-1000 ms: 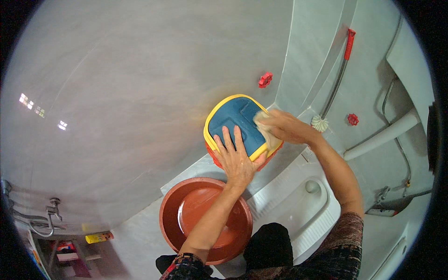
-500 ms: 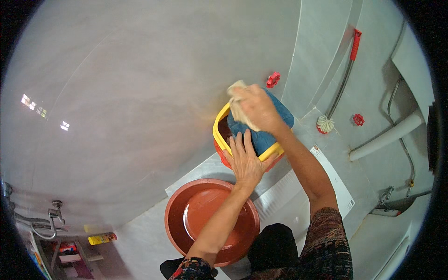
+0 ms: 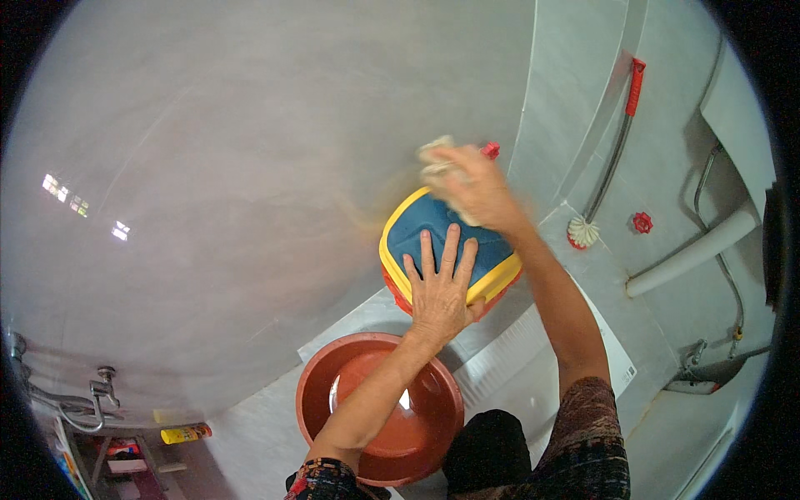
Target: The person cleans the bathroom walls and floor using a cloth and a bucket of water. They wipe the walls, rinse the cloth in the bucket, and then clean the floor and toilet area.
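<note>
A bin with a blue lid [image 3: 408, 223], a yellow rim [image 3: 499, 278] and a red body stands against the grey wall. My left hand [image 3: 442, 292] lies flat on the lid, its fingers spread, the thumb near the yellow rim. Over the lid's far edge, my right hand [image 3: 482, 190] grips a cream cloth [image 3: 437, 152]. That hand and the cloth are smeared by motion. Part of the lid's far side is hidden behind it.
A reddish-brown basin [image 3: 315, 392] sits below my left forearm, beside a white ribbed squat pan [image 3: 498, 354]. Rightward are a red-handled brush [image 3: 636, 90], a red valve knob [image 3: 642, 222] and a white pipe [image 3: 696, 248]. A tap [image 3: 103, 388] and yellow bottle [image 3: 185, 433] are lower left.
The blue lid was tilted with a dark gap at its left; now it lies level inside the yellow rim. My left hand has moved onto it. The cloth has shifted slightly right.
</note>
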`<state>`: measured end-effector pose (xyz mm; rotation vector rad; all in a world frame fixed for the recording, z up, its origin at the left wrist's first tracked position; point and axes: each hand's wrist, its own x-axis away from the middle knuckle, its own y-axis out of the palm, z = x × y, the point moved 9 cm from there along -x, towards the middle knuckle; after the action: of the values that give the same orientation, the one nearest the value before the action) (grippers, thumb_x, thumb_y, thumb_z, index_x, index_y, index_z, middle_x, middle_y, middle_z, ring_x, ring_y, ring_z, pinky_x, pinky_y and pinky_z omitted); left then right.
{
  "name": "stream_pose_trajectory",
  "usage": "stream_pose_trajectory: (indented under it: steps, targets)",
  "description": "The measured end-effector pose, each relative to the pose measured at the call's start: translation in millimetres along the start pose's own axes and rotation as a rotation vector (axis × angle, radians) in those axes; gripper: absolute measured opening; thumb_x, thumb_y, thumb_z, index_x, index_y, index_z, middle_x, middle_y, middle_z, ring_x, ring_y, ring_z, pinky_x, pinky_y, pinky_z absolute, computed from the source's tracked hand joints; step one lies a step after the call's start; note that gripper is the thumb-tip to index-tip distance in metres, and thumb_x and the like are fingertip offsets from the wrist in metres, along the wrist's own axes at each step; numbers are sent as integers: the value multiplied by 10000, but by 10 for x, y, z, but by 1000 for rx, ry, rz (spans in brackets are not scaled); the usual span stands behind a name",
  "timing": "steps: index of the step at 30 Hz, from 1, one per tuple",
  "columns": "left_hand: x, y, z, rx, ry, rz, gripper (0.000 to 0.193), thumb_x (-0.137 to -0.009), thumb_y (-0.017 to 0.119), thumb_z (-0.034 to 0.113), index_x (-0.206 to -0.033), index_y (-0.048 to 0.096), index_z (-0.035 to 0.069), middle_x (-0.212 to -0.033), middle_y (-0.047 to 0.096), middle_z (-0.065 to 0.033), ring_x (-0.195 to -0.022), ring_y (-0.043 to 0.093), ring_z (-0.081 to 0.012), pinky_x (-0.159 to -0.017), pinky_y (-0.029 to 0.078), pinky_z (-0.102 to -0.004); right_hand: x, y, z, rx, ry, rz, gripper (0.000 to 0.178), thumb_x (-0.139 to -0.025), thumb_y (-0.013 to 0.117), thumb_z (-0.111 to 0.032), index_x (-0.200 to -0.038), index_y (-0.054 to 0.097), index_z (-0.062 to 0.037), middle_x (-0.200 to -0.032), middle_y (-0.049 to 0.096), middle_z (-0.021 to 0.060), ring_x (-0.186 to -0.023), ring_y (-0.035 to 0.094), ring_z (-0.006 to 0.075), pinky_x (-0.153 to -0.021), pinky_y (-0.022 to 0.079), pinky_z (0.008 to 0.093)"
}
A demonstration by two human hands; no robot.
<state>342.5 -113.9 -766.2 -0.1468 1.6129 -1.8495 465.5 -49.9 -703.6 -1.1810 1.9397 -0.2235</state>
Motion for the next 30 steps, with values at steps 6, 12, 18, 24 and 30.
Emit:
stream_pose_trajectory:
  steps: [6,12,18,24,30]
  targets:
    - [-25,7,25,-20,-9,-24,920,-512,768,341,-1340,405,170,-1454,267,-109,-1333,201,-434,-933,234,-706,42,620,12,608,-192,-145,286,-795,608,-219,-1068,621,-133,-1064,555,113,-995,515,289,-796,482,410]
    - [-51,-51,26,2,-15,-14,863,-528,767,321,-1307,426,169,-1464,254,-103,-1328,210,-432,-942,249,-687,494,88,758,740,123,-307,290,-781,620,-256,-986,617,-51,-1005,610,163,-920,595,335,-756,488,426]
    - [-15,-80,-21,7,-9,11,875,-531,773,316,-1315,412,170,-1471,241,-106,-1319,218,-437,-952,247,-673,807,-432,787,301,424,-759,393,-881,458,-345,-849,637,3,-785,635,214,-706,612,320,-671,473,415]
    - [-32,-16,41,-35,2,1,859,-538,748,324,-1312,406,172,-1458,260,-109,-1315,229,-430,-960,231,-675,443,-15,876,490,273,-325,328,-882,410,-278,-947,626,-40,-858,634,210,-795,608,373,-731,467,448]
    - [-23,-23,17,-17,-16,17,870,-535,754,317,-1315,395,174,-1453,269,-97,-1307,245,-429,-963,234,-673,1214,-324,677,182,315,-116,286,-875,418,-207,-1023,587,-30,-1097,584,215,-959,553,369,-786,438,487]
